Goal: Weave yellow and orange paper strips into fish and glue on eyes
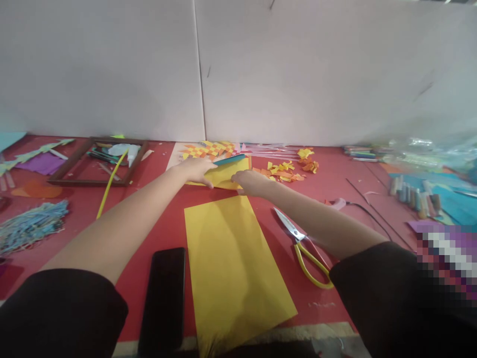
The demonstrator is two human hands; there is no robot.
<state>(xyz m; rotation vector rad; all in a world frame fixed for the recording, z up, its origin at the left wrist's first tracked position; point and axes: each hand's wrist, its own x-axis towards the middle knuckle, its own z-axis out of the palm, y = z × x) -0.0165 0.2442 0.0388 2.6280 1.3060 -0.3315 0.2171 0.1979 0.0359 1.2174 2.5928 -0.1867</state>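
Both my arms reach toward the back of the red table. My left hand (194, 170) grips the left part of a small stack of yellow paper (221, 175), its thumb toward me. At the stack's right end, the bent fingers of my right hand (254, 182) close on the paper. A strip of blue paper (233, 159) shows along the stack's far edge. Nearer me lies a large flat yellow sheet (238, 263). Scissors with yellow handles (303, 248) rest beside it under my right forearm, blades partly open. A black phone (164, 293) lies left of the sheet.
Woven orange-and-yellow paper (210, 149) and cut paper scraps (285, 171) lie behind my hands. Leftward are a brown wooden frame (61, 171), a yellow strip (112, 184) and a pile of shredded paper (35, 223). Glitter tubes (413, 196) and a cable (372, 219) are at right.
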